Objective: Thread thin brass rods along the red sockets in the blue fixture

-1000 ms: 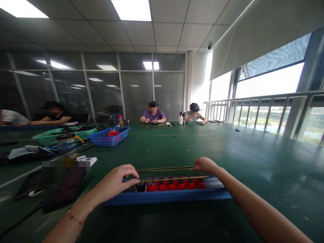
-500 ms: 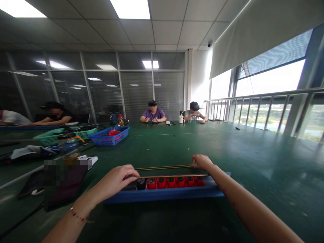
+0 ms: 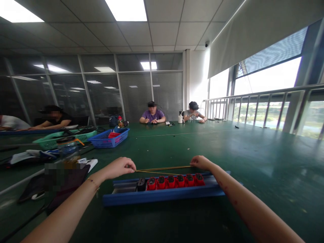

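Note:
Thin yellowish sticks (image 3: 162, 168) stretch between my two hands, just behind a long blue tray (image 3: 162, 195). My left hand (image 3: 124, 165) is closed on their left ends, past the tray's back left corner. At the other ends, my right hand (image 3: 201, 162) has its fingers pressed together on the sticks, with the wrist above the tray's back edge. Inside the tray stands a row of several red blocks (image 3: 170, 182) with dark tops, and one black block (image 3: 141, 184) sits at the row's left end. Whether the sticks are rigid or cord-like is unclear.
On the left are a blue basket (image 3: 110, 137), a green basket (image 3: 50, 140), a jar (image 3: 68, 148) and a dark flat item (image 3: 65, 182). Two people sit across the green table (image 3: 215, 141); others are at the far left.
My left hand has moved up and away from the tray, uncovering its left end. The front yellowish length has shifted back with it, off the blocks. My right hand has barely moved.

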A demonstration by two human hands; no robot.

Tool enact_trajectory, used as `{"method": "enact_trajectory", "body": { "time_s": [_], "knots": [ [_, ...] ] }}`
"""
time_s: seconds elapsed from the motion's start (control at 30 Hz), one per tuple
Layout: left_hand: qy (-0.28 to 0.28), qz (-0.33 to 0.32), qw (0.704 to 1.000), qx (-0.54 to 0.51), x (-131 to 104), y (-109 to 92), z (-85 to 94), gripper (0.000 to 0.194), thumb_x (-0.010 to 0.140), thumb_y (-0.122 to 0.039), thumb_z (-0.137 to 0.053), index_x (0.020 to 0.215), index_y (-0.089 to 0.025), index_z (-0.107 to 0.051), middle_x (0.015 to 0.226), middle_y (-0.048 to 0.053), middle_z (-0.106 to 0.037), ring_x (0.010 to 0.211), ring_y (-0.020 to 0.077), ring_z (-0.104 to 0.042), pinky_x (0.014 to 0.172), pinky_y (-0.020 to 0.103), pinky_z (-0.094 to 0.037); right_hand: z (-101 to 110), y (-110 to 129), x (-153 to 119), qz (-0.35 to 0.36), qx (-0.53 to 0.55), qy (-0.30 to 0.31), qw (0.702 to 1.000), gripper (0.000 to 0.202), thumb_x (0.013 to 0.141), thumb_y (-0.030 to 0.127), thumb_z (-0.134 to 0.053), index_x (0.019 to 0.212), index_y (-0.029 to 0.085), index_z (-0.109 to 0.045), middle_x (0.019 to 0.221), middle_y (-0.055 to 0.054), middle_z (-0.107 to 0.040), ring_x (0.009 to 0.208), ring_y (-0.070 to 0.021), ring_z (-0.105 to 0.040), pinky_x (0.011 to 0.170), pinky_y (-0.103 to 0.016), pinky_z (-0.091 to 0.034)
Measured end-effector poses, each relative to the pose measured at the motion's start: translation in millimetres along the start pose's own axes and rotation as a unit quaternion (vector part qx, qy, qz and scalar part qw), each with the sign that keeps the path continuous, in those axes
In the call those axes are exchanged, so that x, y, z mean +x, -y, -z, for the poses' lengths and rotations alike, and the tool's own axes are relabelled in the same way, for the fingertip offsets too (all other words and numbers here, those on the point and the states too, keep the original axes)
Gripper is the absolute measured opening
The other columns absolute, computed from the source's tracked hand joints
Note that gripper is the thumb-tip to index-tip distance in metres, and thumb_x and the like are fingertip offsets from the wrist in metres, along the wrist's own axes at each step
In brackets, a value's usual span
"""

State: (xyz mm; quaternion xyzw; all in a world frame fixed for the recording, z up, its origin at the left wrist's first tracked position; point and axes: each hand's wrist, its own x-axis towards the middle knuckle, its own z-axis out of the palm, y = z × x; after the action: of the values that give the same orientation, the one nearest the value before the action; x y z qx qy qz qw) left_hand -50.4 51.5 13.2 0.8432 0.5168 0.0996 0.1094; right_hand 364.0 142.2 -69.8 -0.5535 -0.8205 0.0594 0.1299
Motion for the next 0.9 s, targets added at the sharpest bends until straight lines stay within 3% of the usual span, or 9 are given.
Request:
{"method": "enact_trajectory", "body": {
  "time_s": [0.17,0.33,0.47,0.6,0.73,0.9],
  "knots": [
    [0.042,0.016,0.998,0.044,29,2,-23.3,0.018,0.069,-0.032,-0.052,0.076,-0.021,-0.065,0.072,-0.001,-0.066,0.066,0.0135,-0.059,0.058,0.019,-0.040,-3,-10,0,-0.055,-0.026,-0.015,0.998,0.022,0.077,0.032,-0.049,0.080,0.016,-0.064,0.076,-0.007,-0.065,0.071,-0.0181,-0.058,0.058,-0.024,-0.037],
    [0.036,0.033,0.994,0.093,54,5,-42.3,0.016,0.065,-0.031,-0.059,0.077,-0.021,-0.062,0.073,0.000,-0.066,0.066,0.0142,-0.060,0.058,0.020,-0.040,-4,-5,0,-0.043,-0.021,-0.007,0.999,0.017,0.076,0.029,-0.050,0.078,0.017,-0.063,0.076,-0.005,-0.065,0.070,-0.0161,-0.057,0.057,-0.022,-0.036],
    [0.025,0.038,0.990,0.133,64,8,-48.1,0.029,0.066,-0.032,-0.059,0.093,-0.022,-0.059,0.077,0.001,-0.065,0.070,0.0159,-0.059,0.060,0.022,-0.041,-2,0,-2,-0.030,-0.012,-0.011,0.999,0.017,0.076,0.029,-0.050,0.077,0.017,-0.062,0.075,-0.004,-0.065,0.068,-0.0145,-0.056,0.057,-0.021,-0.036],
    [0.018,0.032,0.985,0.167,64,12,-46.3,0.027,0.066,-0.034,-0.058,0.090,-0.021,-0.061,0.092,0.006,-0.061,0.085,0.0210,-0.057,0.071,0.028,-0.042,2,4,-6,-0.021,-0.008,-0.026,0.999,0.023,0.077,0.033,-0.048,0.089,0.017,-0.058,0.077,-0.004,-0.064,0.069,-0.0150,-0.056,0.058,-0.022,-0.037],
    [0.029,0.026,0.983,0.181,61,15,-43.2,0.028,0.063,-0.023,-0.060,0.091,-0.024,-0.061,0.098,0.005,-0.059,0.092,0.0212,-0.054,0.076,0.028,-0.040,7,12,-12,0.051,-0.030,-0.031,0.998,0.038,0.069,0.042,-0.055,0.102,0.022,-0.054,0.089,-0.003,-0.063,0.079,-0.0183,-0.057,0.064,-0.024,-0.039],
    [0.037,0.035,0.982,0.180,63,13,-45.9,0.030,0.058,-0.005,-0.053,0.081,-0.023,-0.061,0.084,0.004,-0.062,0.076,0.0178,-0.057,0.063,0.025,-0.041,14,28,-12,0.134,-0.100,0.029,0.985,0.025,0.073,0.022,-0.048,0.093,0.025,-0.061,0.093,-0.002,-0.064,0.085,-0.0192,-0.058,0.070,-0.025,-0.039]
  ]
}}
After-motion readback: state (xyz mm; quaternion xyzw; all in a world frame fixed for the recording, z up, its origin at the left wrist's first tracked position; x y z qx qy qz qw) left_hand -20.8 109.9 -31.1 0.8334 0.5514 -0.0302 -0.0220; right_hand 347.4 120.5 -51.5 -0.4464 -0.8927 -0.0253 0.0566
